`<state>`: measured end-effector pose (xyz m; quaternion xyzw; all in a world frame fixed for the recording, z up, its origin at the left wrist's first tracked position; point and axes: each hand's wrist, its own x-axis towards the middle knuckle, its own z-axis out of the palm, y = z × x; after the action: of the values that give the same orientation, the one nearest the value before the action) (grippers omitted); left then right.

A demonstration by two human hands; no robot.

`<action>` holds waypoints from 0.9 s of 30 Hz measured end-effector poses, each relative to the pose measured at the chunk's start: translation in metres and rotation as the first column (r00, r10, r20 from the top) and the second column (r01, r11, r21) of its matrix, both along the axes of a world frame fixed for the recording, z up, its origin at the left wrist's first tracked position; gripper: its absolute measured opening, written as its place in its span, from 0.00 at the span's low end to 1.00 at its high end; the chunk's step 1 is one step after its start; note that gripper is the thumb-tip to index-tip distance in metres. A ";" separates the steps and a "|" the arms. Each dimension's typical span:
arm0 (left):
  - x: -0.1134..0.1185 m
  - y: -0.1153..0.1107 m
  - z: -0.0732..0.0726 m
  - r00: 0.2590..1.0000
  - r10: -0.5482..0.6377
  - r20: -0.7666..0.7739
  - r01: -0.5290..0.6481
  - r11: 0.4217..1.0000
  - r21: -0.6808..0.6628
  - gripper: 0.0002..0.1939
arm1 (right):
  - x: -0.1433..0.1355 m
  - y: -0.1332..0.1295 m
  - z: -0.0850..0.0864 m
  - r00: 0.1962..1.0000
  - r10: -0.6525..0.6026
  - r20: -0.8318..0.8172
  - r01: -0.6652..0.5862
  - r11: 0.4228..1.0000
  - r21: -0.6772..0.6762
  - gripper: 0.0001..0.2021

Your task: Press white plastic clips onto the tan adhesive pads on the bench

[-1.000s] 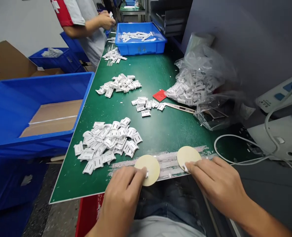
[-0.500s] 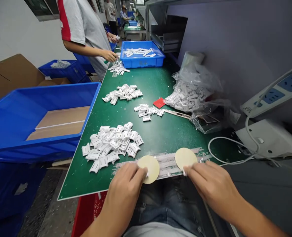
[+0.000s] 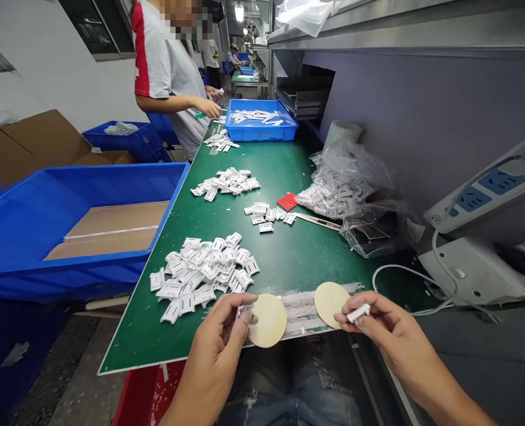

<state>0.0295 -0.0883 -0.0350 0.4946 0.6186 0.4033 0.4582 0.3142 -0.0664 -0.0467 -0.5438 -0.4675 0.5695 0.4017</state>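
Between thumb and fingers, my left hand (image 3: 220, 337) pinches a small white part (image 3: 243, 309), mostly covered by the fingertips, beside the left cream disc (image 3: 269, 320). My right hand (image 3: 384, 331) holds a white plastic piece (image 3: 359, 312) at the edge of the right cream disc (image 3: 330, 303). Both discs lie on a strip of worn tape (image 3: 301, 313) along the table's front edge. A large pile of white plastic parts (image 3: 204, 266) lies to the left of the discs. Farther back are a smaller pile (image 3: 229, 182) and a few loose parts (image 3: 266, 214).
A blue tray (image 3: 261, 131) stands at the far end of the green table (image 3: 289, 254), near a person (image 3: 178, 71). At right are a plastic bag of parts (image 3: 337, 183), a knife (image 3: 318, 221), a red square (image 3: 287, 201), a cable and a power strip (image 3: 484, 192). Blue bin (image 3: 80, 260) at left.
Both hands have lifted a little from the discs' lower edges and turned, so the white piece in my right hand now shows. The camera view has tilted up slightly.
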 end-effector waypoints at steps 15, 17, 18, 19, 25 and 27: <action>0.025 0.021 -0.016 0.995 0.035 -0.090 -0.007 0.956 0.292 0.14 | -0.017 0.016 -0.009 0.627 -0.192 0.755 -0.436 0.717 0.544 0.06; 0.025 0.022 -0.017 0.987 0.011 -0.157 0.040 0.947 0.318 0.16 | -0.016 0.017 -0.007 0.576 -0.193 0.794 -0.512 0.672 0.535 0.08; 0.024 0.022 -0.018 0.977 -0.019 -0.212 0.090 0.939 0.331 0.17 | -0.016 0.017 -0.006 0.554 -0.178 0.813 -0.550 0.656 0.517 0.09; 0.023 0.021 -0.020 0.958 -0.045 -0.283 0.145 0.928 0.344 0.17 | -0.016 0.016 -0.005 0.530 -0.165 0.832 -0.585 0.639 0.500 0.10; 0.009 0.003 -0.033 0.728 -0.009 -0.686 0.345 0.869 0.355 0.15 | -0.016 0.007 0.000 0.408 -0.205 0.890 -0.711 0.541 0.450 0.09; 0.005 0.001 -0.034 0.695 -0.020 -0.719 0.377 0.862 0.340 0.15 | -0.015 0.007 0.000 0.358 -0.238 0.903 -0.731 0.530 0.429 0.10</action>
<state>0.0341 -0.0870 -0.0686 0.7689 0.5704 0.2696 0.1032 0.2992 -0.0594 -0.0465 -0.4167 -0.8924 -0.0386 0.1688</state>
